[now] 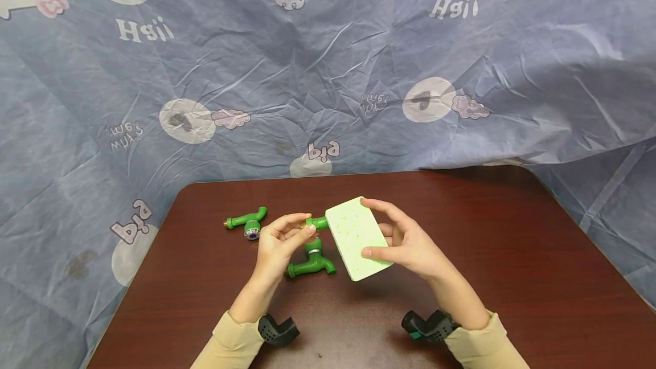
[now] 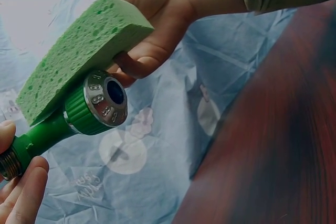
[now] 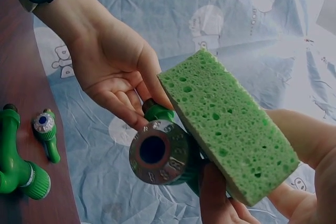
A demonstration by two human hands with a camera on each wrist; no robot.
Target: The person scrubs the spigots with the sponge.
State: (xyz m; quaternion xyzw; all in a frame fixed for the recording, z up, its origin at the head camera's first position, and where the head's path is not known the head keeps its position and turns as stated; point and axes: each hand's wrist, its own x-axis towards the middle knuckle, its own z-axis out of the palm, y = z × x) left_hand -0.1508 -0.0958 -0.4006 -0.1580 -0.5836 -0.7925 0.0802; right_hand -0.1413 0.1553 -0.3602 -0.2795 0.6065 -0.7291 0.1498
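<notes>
My left hand [image 1: 281,242] pinches a green faucet [image 2: 51,129] by its threaded brass end, between thumb and fingers. The faucet's silver-rimmed knob [image 3: 157,153] has a dark blue centre. My right hand [image 1: 407,241] grips a pale green sponge [image 1: 356,238] by its edges, thumb on the near side. In the left wrist view the sponge [image 2: 84,56] lies along the faucet's body, right against it. From the head view the sponge hides most of the held faucet. Both hands are raised above the table.
On the brown table [image 1: 512,266] lie two more green faucets. One faucet [image 1: 248,222] is at the back left, knob toward me; another faucet [image 1: 311,263] lies just below the hands. A blue patterned cloth [image 1: 328,73] hangs behind the table.
</notes>
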